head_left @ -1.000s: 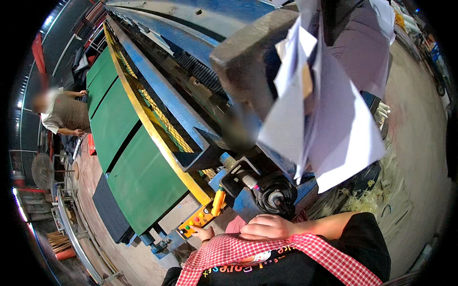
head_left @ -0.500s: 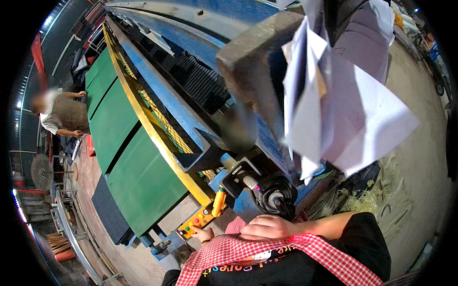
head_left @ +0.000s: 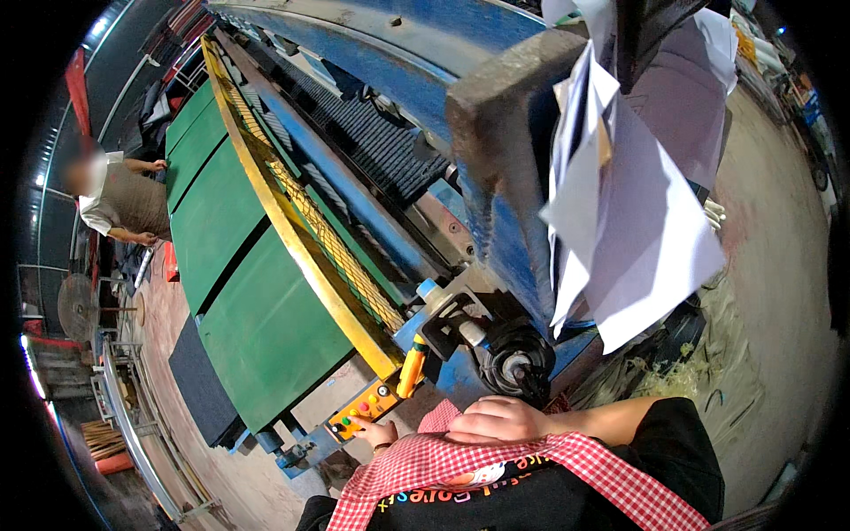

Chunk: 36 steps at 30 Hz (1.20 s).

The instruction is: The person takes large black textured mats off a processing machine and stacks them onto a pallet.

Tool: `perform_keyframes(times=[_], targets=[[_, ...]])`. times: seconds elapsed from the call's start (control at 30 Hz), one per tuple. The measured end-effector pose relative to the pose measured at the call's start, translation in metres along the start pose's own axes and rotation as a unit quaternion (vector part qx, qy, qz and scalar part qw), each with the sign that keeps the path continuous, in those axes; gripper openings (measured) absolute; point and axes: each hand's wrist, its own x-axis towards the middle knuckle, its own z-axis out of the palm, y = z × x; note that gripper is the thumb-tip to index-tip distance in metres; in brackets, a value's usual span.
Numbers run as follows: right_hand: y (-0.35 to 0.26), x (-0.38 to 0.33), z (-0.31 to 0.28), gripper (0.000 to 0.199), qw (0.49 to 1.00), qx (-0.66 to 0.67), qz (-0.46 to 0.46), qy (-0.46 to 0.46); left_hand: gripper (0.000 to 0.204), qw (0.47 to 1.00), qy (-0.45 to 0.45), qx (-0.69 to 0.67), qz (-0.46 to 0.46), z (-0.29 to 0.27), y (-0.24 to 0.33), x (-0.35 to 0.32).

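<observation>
Workshop floor of bare concrete (head_left: pixel 779 292) lies to the right of a long industrial machine with a blue steel frame (head_left: pixel 398 62), green side panels (head_left: pixel 257 310) and a yellow guard rail (head_left: pixel 292 212) fitted with mesh, running away toward the upper left. At the near end of the machine sits a small control panel (head_left: pixel 359 413) carrying coloured push-buttons, with a yellow-orange handle (head_left: pixel 412 372) just above it and a black motor housing (head_left: pixel 516 354) to its right. The left hand (head_left: pixel 379 434) reaches to the lower edge of the control panel, fingers extended toward the buttons and grasping nothing (whether a fingertip actually presses one cannot be told). The right hand (head_left: pixel 498 419) rests loosely curled and empty against a red-and-white checked cloth (head_left: pixel 460 465) worn at the chest, just below the motor housing. Sheets of white paper (head_left: pixel 620 221) hang from a dark clamp at the upper right, in front of the frame. Pale shavings (head_left: pixel 673 376) lie on the floor beside the machine. A second person (head_left: pixel 124 199) stands at the far left beside the green panels, arms bent.
</observation>
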Motion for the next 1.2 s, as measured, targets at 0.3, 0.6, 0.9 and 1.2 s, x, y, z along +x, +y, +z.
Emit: perform_keyframes(times=[0.3, 0.6, 0.9, 1.2], targets=[[-0.001, 0.001, -0.002, 0.018, 1.000, 0.029, -0.002, -0.012, 0.108, 1.000, -0.004, -0.011, 0.007, 0.002, -0.008, 0.006], [-0.002, -0.003, -0.004, 0.023, 0.999, 0.012, 0.000, -0.043, 0.108, 1.000, -0.001, -0.021, 0.014, 0.002, -0.008, 0.009], [-0.004, -0.001, -0.008, 0.022, 0.997, 0.043, 0.023, -0.055, 0.108, 0.999, 0.014, -0.020, 0.025, 0.008, -0.017, 0.011], [-0.003, 0.003, -0.011, 0.025, 0.994, 0.012, -0.001, -0.106, 0.102, 0.990, 0.066, -0.081, 0.091, 0.019, -0.033, 0.014]])
